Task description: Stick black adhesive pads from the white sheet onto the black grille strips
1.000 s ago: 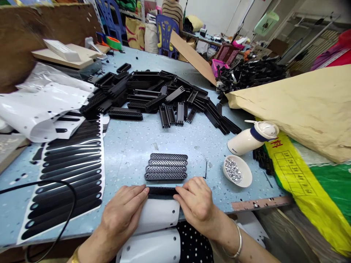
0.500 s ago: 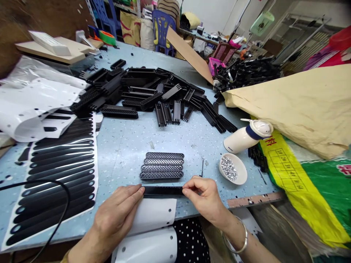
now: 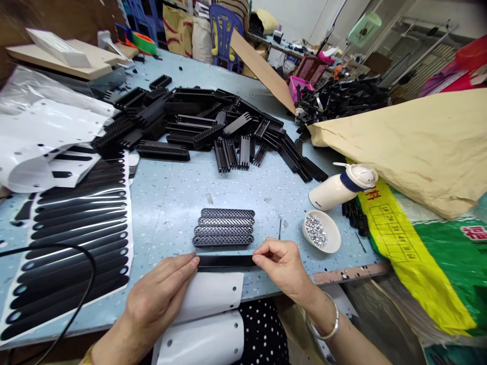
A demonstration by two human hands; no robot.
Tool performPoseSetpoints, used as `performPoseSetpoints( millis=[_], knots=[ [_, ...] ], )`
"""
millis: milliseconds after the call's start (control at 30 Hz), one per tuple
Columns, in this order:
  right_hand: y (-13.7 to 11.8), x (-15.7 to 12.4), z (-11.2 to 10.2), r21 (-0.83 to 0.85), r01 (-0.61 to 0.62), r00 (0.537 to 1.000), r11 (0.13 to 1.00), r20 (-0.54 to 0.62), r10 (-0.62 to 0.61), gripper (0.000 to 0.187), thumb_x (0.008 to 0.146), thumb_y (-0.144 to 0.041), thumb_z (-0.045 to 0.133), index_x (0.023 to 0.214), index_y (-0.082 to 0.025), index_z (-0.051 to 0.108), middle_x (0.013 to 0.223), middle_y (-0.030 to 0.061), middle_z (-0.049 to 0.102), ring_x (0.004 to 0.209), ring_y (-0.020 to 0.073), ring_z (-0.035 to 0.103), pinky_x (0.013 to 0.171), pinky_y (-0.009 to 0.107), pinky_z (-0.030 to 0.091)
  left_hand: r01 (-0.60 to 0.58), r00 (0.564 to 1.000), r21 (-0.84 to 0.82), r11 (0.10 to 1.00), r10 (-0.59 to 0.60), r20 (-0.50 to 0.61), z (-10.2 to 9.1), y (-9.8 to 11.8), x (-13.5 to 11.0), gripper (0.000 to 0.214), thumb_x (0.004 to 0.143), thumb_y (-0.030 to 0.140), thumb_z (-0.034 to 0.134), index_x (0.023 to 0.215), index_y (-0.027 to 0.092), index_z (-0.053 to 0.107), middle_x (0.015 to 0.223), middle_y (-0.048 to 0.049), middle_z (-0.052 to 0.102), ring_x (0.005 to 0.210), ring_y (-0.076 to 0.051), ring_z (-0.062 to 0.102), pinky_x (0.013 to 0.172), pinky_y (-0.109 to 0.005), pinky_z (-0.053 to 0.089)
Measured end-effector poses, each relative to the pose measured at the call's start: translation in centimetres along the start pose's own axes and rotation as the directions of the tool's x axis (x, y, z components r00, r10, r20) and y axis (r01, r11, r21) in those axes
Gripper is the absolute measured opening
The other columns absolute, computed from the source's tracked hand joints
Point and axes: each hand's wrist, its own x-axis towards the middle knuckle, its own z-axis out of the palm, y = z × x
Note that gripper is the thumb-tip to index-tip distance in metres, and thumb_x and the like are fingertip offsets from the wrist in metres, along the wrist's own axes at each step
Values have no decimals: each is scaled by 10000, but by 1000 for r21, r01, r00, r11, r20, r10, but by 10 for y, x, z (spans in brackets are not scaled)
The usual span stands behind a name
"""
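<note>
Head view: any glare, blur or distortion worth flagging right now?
Head view: white glare streaks cross the black strips; head view: the far black heap shows little separable detail, while the right hand and black bar read fairly sharp; head view: the yellow and green sack looks stretched, likely wide-angle distortion.

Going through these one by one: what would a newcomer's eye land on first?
Probably the heap of black pieces across the blue table. Then four patterned bars side by side, just beyond a black bar with the left hand and right hand at its ends. To the right, a pale bowl holds silvery bits.
</note>
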Motion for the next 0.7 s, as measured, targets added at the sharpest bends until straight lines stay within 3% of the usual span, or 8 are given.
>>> performPoseSetpoints(
  millis=[700],
  knots=[
    [1,-7,4,-222,267,960,938,-20,-278,158,782,-110,583,652,-174,644,603,5,578,553,131,537,519,272,409,23,1000,-34,999,-23,3,0,1,-3,339,873,20,571,1176,161,628,1052,-92,722,952,-216,696,834,-340,584]
  ],
)
